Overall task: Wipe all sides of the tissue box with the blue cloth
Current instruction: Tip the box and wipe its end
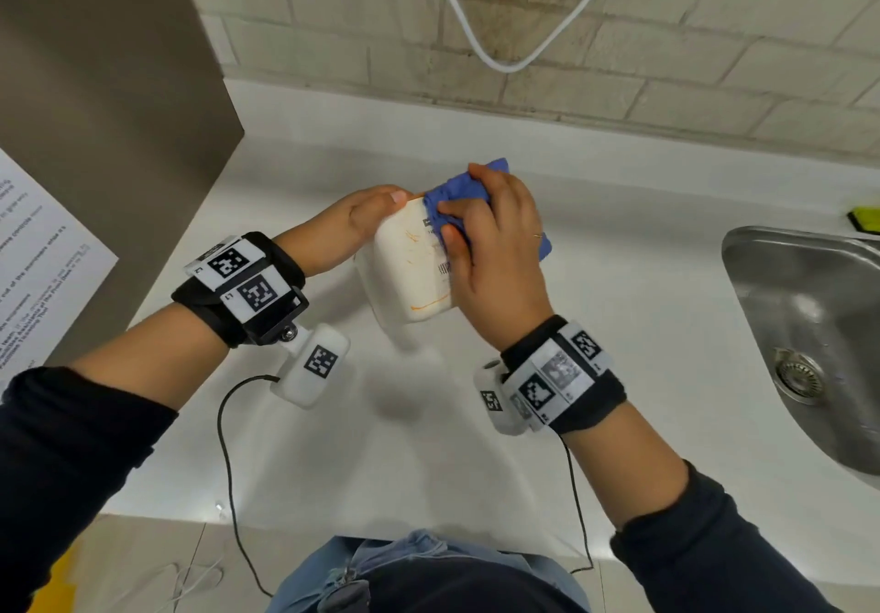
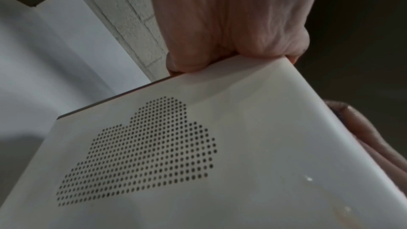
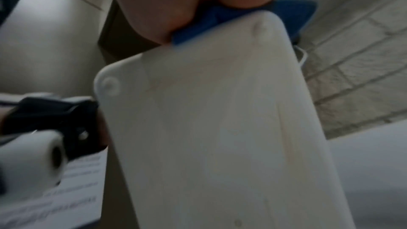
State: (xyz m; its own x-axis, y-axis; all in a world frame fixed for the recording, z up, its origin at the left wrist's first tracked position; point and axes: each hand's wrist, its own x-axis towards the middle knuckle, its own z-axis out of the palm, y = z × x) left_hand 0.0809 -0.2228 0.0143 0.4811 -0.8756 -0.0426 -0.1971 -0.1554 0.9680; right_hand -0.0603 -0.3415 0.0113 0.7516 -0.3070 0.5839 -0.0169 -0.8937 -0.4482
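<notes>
A white plastic tissue box (image 1: pixel 413 263) with orange marks and small print is held tilted above the white counter. My left hand (image 1: pixel 355 222) grips its far left edge, thumb on the top face. The left wrist view shows the box (image 2: pixel 220 145), a cloud of small holes in one face, and my left fingers (image 2: pixel 231 29) at its upper edge. My right hand (image 1: pixel 495 250) presses a bunched blue cloth (image 1: pixel 457 193) against the box's upper right part. In the right wrist view the cloth (image 3: pixel 220 22) is squeezed between my palm and the box's end (image 3: pixel 220 128).
A steel sink (image 1: pixel 809 336) with a drain lies at the right, a yellow-green sponge (image 1: pixel 865 218) behind it. A brown cabinet panel (image 1: pixel 105 112) with a printed sheet (image 1: pixel 33 255) stands at the left. A white cable (image 1: pixel 505 40) hangs on the brick wall.
</notes>
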